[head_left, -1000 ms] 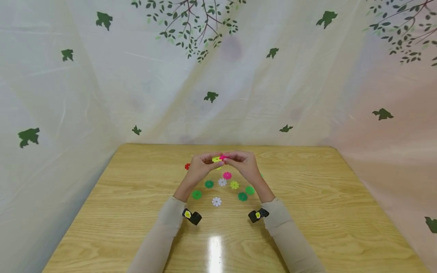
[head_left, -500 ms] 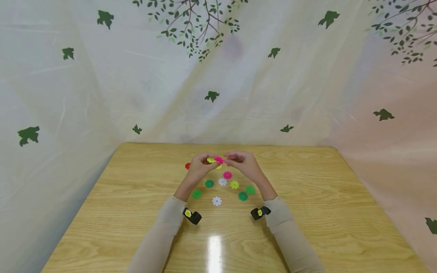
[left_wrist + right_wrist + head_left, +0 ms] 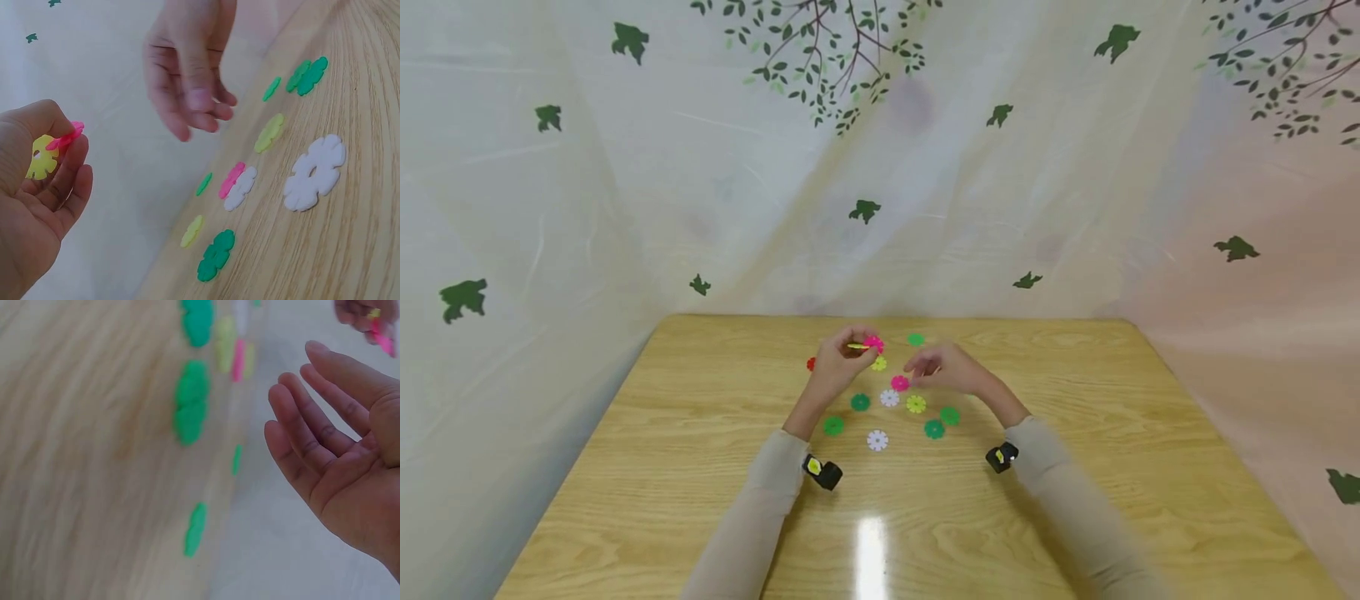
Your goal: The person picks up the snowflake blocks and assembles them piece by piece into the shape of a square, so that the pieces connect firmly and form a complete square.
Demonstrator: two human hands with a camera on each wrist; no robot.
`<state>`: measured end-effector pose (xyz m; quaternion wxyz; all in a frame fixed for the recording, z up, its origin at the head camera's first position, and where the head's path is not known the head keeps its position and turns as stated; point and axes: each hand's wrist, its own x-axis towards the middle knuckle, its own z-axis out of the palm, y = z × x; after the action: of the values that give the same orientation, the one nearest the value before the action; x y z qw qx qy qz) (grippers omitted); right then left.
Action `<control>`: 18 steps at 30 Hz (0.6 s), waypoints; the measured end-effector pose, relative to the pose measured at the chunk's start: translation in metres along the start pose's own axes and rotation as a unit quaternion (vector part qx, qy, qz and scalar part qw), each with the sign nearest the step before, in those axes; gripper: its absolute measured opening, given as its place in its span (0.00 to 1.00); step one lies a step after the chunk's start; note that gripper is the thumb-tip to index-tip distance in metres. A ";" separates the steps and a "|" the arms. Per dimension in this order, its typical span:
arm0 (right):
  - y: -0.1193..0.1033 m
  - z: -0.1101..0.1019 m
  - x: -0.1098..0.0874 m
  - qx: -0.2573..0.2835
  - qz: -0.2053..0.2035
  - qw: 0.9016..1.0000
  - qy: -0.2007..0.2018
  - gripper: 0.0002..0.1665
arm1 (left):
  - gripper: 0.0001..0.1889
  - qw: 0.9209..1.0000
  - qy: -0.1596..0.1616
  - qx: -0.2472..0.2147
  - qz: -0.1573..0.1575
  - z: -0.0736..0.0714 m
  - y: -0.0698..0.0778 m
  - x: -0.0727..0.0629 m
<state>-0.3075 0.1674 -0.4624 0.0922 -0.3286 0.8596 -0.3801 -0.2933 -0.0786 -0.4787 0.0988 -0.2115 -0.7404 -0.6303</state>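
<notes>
My left hand [image 3: 841, 358] pinches a pink snowflake disc [image 3: 69, 135] that is joined at an angle to a yellow snowflake disc [image 3: 42, 156]. Both are flower-shaped plastic pieces with notched edges, held above the table's far half. To the right, my right hand [image 3: 947, 368] hovers over the loose discs, its fingers loosely bent. In the right wrist view its palm [image 3: 350, 487] holds nothing. Nearest below it in the head view lie a loose pink disc [image 3: 899, 383] and a yellow disc [image 3: 916, 404].
Around them on the wooden table [image 3: 700, 500] lie white discs [image 3: 877, 440], several green discs [image 3: 833, 426], another yellow disc [image 3: 879, 363] and a red disc [image 3: 811, 364] partly behind the left hand. A leaf-patterned curtain [image 3: 775, 208] hangs behind the table's far edge.
Both hands were together at the joined discs. The right hand has let go and moved right and toward the person, while the left hand keeps the pair and has turned it.
</notes>
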 end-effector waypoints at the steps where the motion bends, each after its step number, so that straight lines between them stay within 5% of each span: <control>1: 0.004 0.001 -0.001 -0.006 0.001 1.000 -0.009 0.11 | 0.11 1.000 0.002 0.001 0.004 -0.001 0.000 0.000; 9: 0.016 0.012 -0.006 -0.008 0.056 0.997 -0.059 0.14 | 0.12 1.000 0.004 0.006 0.007 -0.003 -0.001 0.002; 18: 0.018 0.015 -0.005 -0.014 0.052 0.996 -0.077 0.15 | 0.13 0.999 -0.004 -0.032 0.005 -0.004 0.000 0.000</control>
<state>-0.3067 0.1704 -0.4860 0.1729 -0.3127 0.8713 -0.3363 -0.2938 -0.0828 -0.4783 0.0922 -0.2203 -0.7194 -0.6522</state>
